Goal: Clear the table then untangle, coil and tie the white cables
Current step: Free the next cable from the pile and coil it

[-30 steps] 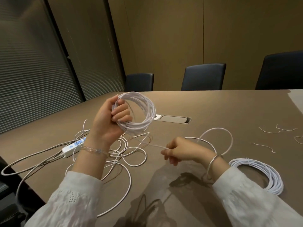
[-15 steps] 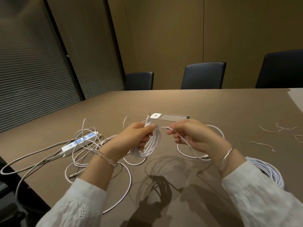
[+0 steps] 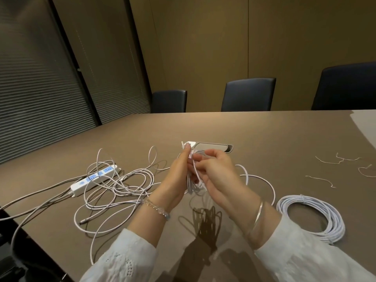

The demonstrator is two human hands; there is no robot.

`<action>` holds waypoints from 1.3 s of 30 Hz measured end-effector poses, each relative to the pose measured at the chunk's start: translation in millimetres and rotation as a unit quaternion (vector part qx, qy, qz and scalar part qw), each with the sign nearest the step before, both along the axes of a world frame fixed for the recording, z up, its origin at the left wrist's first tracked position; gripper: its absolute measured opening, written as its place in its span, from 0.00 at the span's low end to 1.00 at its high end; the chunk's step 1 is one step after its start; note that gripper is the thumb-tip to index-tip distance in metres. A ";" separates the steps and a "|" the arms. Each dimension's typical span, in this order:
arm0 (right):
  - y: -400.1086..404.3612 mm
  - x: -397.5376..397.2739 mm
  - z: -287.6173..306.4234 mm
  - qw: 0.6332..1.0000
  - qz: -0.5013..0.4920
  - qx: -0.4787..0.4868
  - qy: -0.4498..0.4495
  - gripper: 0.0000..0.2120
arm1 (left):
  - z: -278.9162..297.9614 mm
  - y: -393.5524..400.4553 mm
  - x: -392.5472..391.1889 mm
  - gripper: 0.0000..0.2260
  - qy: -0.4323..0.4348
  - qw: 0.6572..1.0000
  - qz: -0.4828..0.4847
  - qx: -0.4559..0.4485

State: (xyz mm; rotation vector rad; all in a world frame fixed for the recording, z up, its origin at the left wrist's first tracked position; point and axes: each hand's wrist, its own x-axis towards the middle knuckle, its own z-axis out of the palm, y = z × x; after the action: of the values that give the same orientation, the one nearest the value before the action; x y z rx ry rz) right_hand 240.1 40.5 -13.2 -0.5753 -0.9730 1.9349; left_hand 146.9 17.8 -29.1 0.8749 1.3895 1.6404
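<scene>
My left hand (image 3: 179,176) gripped the small coil (image 3: 193,184); my right hand (image 3: 215,171) pinched its strand; one finished coil (image 3: 313,218) lay tied; a tangle (image 3: 120,186) remained.

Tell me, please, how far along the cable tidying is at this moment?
One round white cable coil lies finished on the brown table at the right. A second white cable bundle is in hand: the left hand clamps it while the right hand wraps its tail. The loose tangle of thin white cable over the white power strip is still uncoiled; the thin wire ties wait at the far right.
</scene>
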 end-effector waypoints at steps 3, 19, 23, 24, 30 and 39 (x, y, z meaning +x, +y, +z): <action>0.7 -0.3 -3.6 0.993 -0.024 0.085 -0.073 0.16 | -0.3 1.8 1.3 0.11 -0.014 1.000 0.005 0.005; 31.0 20.9 -11.5 0.737 0.125 0.515 -0.420 0.04 | 23.7 6.0 -39.2 0.15 -0.225 0.964 0.037 0.138; 50.0 28.0 -19.4 0.668 0.161 0.524 -0.504 0.11 | 41.2 -11.1 -60.3 0.14 -0.367 0.903 -0.037 0.219; 54.6 29.3 -22.1 0.674 0.169 0.507 -0.511 0.10 | 45.0 -16.0 -64.0 0.13 -0.378 0.896 -0.053 0.229; 84.5 41.3 -32.0 0.682 0.134 0.466 -0.548 0.13 | 62.5 -41.7 -76.4 0.09 -0.298 0.925 -0.167 0.164; 96.3 44.3 -29.8 0.766 -0.023 0.424 -0.483 0.10 | 57.2 -53.0 -69.5 0.10 -0.023 0.962 -0.244 -0.118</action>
State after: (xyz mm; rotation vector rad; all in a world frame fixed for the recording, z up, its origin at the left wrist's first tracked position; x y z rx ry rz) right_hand 284.4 136.8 -42.9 -1.0213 -2.2583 0.8336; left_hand 77.4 -35.2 28.1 0.9384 1.1878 1.0909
